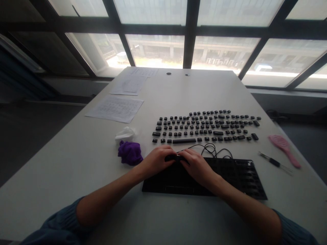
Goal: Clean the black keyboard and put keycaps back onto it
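A black keyboard base (230,173) without its keycaps lies on the white table near me. Over its upper left part, my left hand (159,158) and my right hand (195,163) meet, thumbs below and fingers above. Both hands are closed on a small dark object (177,158) between them, too small to name. Behind the base, rows of loose black keycaps (184,141) are laid out in keyboard order, and a black cable (209,148) lies coiled between them and the base.
A purple cloth (130,153) and a crumpled white tissue (125,133) lie left of my left hand. Written papers (114,108) are at the back left. On the right are a wire keycap puller (274,162) and a pink brush (283,146). Windows stand behind the table (199,88).
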A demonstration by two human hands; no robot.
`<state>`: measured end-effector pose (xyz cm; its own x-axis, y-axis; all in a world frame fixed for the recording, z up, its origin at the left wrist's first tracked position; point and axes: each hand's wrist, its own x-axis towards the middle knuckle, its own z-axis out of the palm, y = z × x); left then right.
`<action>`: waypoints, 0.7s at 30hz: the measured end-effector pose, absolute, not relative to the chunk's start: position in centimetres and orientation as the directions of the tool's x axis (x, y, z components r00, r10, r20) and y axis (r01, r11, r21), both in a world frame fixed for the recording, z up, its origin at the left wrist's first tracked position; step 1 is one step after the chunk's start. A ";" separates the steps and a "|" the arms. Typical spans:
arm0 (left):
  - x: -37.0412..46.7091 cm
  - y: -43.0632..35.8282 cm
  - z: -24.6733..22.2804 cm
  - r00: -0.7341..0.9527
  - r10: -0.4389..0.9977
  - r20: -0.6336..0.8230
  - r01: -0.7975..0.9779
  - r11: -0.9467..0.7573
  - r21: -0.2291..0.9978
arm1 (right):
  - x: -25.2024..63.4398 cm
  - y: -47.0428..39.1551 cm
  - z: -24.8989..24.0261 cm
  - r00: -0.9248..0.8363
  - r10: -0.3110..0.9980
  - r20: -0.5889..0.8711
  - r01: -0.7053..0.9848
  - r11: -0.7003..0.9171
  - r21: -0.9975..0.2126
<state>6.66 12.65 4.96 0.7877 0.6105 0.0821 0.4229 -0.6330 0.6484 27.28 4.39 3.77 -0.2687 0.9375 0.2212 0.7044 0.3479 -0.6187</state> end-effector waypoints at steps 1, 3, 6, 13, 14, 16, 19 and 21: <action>6.7 12.7 5.0 0.788 0.611 0.081 0.420 -0.629 0.654 | 27.3 4.4 3.8 -0.271 0.938 0.218 0.704 0.347 -0.619; 6.7 12.7 5.2 0.785 0.615 0.076 0.421 -0.619 0.663 | 27.3 4.4 3.9 -0.276 0.937 0.216 0.704 0.350 -0.618; 6.7 12.7 5.5 0.781 0.622 0.057 0.428 -0.599 0.677 | 27.4 4.4 4.0 -0.277 0.937 0.215 0.706 0.350 -0.615; 6.5 12.9 5.9 0.779 0.625 0.051 0.424 -0.585 0.692 | 27.4 4.4 4.1 -0.275 0.937 0.215 0.706 0.349 -0.616; 6.5 12.9 5.9 0.779 0.625 0.054 0.422 -0.586 0.691 | 27.4 4.4 4.2 -0.278 0.937 0.211 0.704 0.349 -0.619; 6.5 12.9 5.9 0.781 0.623 0.054 0.421 -0.588 0.691 | 27.4 4.4 4.3 -0.283 0.938 0.200 0.702 0.345 -0.623; 6.5 12.9 6.0 0.783 0.620 0.051 0.419 -0.588 0.692 | 27.4 4.4 4.4 -0.279 0.942 0.186 0.709 0.333 -0.622; 6.5 13.0 6.2 0.790 0.611 0.053 0.413 -0.593 0.692 | 27.5 4.4 4.5 -0.279 0.943 0.182 0.710 0.330 -0.622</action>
<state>6.52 12.99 6.22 0.7897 0.6112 0.0526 0.4126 -0.5926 0.6918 27.48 4.38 4.54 -0.2791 0.9428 0.1821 0.7103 0.3303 -0.6216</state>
